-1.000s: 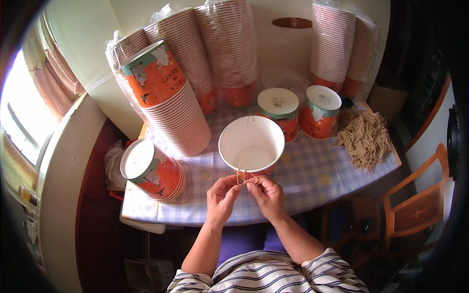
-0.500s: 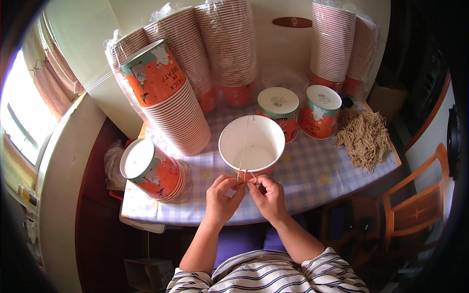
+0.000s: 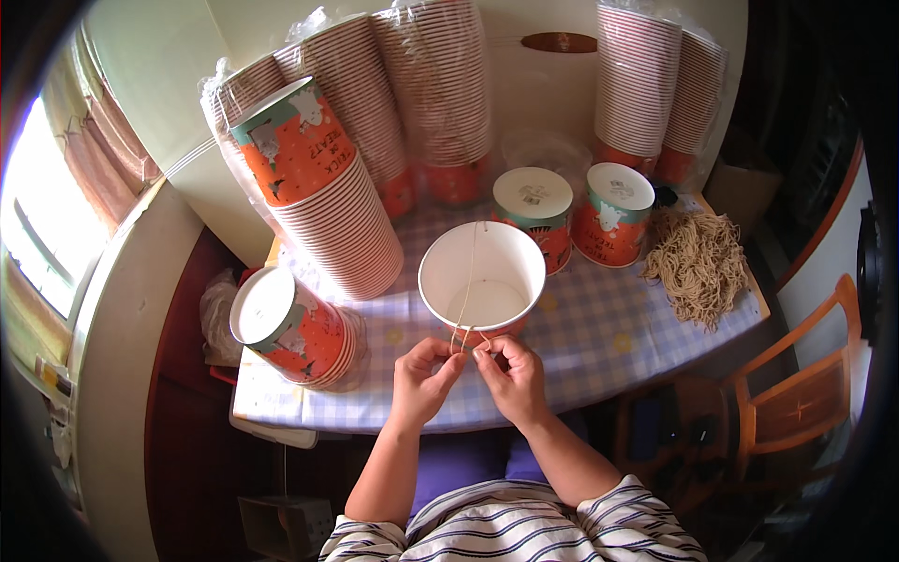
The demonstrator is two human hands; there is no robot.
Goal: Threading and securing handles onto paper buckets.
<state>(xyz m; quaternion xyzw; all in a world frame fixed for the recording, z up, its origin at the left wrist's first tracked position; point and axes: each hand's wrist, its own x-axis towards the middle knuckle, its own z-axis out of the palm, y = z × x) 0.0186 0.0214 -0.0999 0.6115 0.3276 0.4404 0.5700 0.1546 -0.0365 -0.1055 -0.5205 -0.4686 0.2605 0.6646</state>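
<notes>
An orange paper bucket, white inside, stands upright in front of me near the table's front edge. A thin tan string crosses its mouth from the far rim to the near rim, where it loops outside. My left hand pinches the string between thumb and forefinger just below the near rim. Close beside it, my right hand pinches another part of the same string. The fingertips almost meet, and the small knot or loop between them is too fine to make out.
Tall nested bucket stacks lean at the left and back, some in clear plastic. A shorter stack lies tilted at front left. Two upturned buckets stand behind mine. Tan strings heap at the right, near a wooden chair.
My fingertips have drawn slightly apart, and the string loop between them now shows more clearly. The bucket has stayed in place.
</notes>
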